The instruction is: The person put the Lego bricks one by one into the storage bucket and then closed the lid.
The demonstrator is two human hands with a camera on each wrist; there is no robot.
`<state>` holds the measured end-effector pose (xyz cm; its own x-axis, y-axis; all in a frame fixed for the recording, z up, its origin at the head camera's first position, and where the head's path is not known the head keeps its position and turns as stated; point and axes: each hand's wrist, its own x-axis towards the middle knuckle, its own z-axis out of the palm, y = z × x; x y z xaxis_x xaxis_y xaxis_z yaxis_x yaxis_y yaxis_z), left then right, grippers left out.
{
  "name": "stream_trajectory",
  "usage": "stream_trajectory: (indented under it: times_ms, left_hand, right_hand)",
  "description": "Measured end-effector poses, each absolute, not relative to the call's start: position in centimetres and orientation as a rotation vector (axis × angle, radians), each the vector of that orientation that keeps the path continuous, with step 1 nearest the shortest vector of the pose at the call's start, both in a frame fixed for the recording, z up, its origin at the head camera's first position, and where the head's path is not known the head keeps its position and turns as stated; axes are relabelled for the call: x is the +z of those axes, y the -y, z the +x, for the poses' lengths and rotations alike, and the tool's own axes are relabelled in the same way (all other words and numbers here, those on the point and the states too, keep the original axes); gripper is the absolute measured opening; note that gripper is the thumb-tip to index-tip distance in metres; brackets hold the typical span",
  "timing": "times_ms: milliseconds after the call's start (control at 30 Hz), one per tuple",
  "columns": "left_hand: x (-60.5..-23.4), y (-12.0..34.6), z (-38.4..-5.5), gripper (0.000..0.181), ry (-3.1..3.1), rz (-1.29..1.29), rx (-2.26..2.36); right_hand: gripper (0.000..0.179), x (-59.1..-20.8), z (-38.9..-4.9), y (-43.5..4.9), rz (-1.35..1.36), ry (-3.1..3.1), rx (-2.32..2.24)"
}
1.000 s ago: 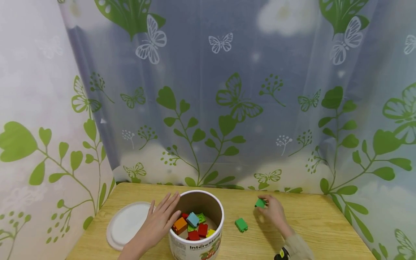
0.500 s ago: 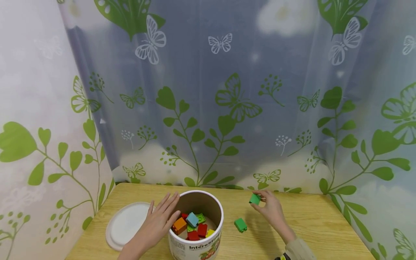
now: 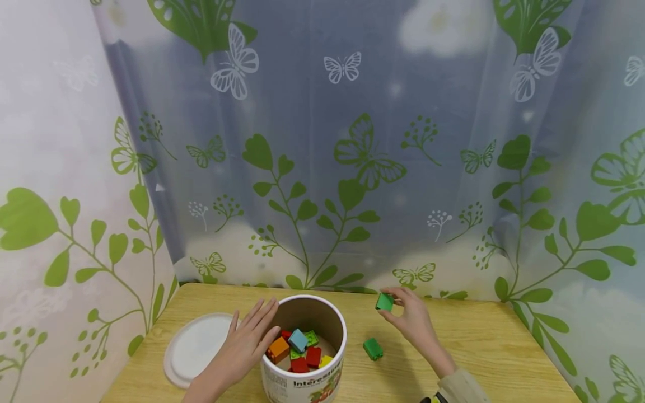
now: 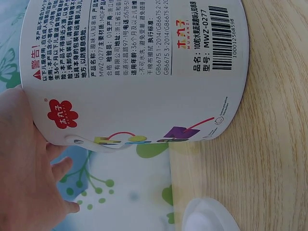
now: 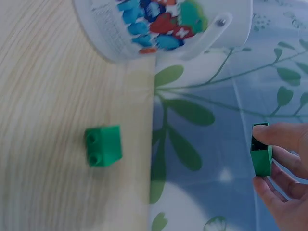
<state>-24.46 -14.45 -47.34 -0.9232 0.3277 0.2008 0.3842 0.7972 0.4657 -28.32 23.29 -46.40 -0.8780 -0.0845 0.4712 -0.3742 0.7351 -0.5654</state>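
My left hand [image 3: 247, 338] rests with straight fingers on the left rim of a white bucket [image 3: 302, 386]. Inside the bucket lie several toy bricks, among them an orange brick [image 3: 278, 350], a light blue brick [image 3: 298, 340] and a red brick [image 3: 313, 357]. To the right of the bucket, my right hand [image 3: 414, 322] pinches a green brick [image 3: 384, 303] between thumb and fingers, raised off the table. The right wrist view shows this held brick [image 5: 261, 161] with its hollow side partly visible. Below it a second green brick [image 3: 373, 348] lies on the table.
A white round lid [image 3: 194, 350] lies on the wooden table [image 3: 478, 347], left of the bucket. A printed curtain [image 3: 322, 168] with leaves and butterflies hangs along the table's back edge. The bucket's white handle [image 5: 211, 38] hangs at its side.
My right hand has lifted the green brick and carried it left, toward the bucket. The left hand, the bucket and the other green brick have stayed in place.
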Motion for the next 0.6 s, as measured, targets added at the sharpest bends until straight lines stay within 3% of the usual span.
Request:
stream_trajectory:
  times_ms: [600]
  left_hand:
    - [-47.4,14.5,-24.4,0.063,2.857,-0.589,-0.775]
  right_hand:
    - [0.046,-43.0,-27.3,-15.6,0.613,2.429,1.076]
